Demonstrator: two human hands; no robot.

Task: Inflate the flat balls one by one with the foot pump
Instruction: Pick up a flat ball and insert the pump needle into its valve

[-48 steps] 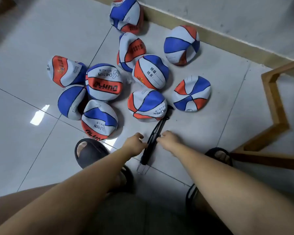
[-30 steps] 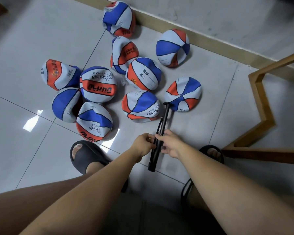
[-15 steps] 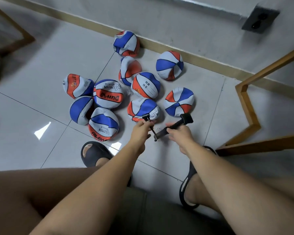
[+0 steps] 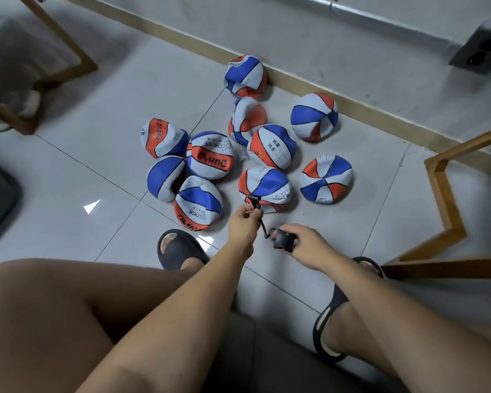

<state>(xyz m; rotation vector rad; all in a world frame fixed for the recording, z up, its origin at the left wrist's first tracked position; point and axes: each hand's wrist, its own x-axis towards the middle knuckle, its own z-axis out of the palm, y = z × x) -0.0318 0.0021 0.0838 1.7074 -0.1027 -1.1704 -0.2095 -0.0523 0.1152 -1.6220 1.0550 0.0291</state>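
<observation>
Several flat red, white and blue balls lie in a cluster on the tiled floor; the nearest flat ball (image 4: 265,188) sits just beyond my hands. My left hand (image 4: 243,226) pinches the black hose end with its nozzle (image 4: 254,202), held up close to that ball. My right hand (image 4: 305,245) grips the black pump body (image 4: 284,240), seen end-on, above the floor. A short black hose (image 4: 262,226) links the two. Most of the pump is hidden inside my right fist.
A wooden frame (image 4: 442,199) stands at the right, another wooden frame (image 4: 68,49) at the upper left. A baseboard (image 4: 352,104) runs along the wall behind the balls. My feet in black slides (image 4: 179,248) rest on the floor by my hands.
The pump has been lifted off the floor and turned end-on toward me. My left hand has drawn the hose end out and raised it toward the nearest ball. The view has tilted up.
</observation>
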